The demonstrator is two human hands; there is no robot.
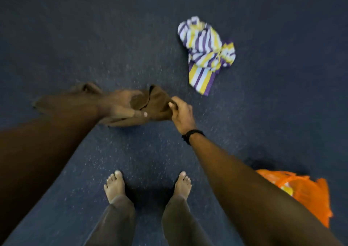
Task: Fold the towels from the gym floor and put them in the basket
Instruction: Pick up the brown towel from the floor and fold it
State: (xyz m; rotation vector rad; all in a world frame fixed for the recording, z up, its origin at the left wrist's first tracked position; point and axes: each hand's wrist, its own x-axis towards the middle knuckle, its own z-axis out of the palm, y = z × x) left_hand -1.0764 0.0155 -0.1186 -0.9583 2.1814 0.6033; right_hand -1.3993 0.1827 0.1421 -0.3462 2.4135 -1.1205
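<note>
Both hands work on a brown towel (154,102) held above the dark blue gym floor (131,38), roughly over the middle of the visible floor. The left hand (116,105) is blurred; its fingers curl round a bunched part of the towel, thumb laid along the cloth. Behind that arm the rest of the brown cloth trails out toward the left edge of the floor, though blur makes its outline hard to follow. The right hand (181,113) pinches the towel's other end, thumb pressed against curled fingers with the fabric caught between them. A black band (192,135) sits on that wrist.

A striped towel (206,54), purple, yellow and white, lies crumpled on the floor beyond the right hand, apart from it and toward the far right of the floor. An orange basket (305,193) stands on the floor near the lower right corner, partly hidden by the right forearm; something yellow and white shows inside it. Two bare feet (114,185) stand at the near edge, below the hands.
</note>
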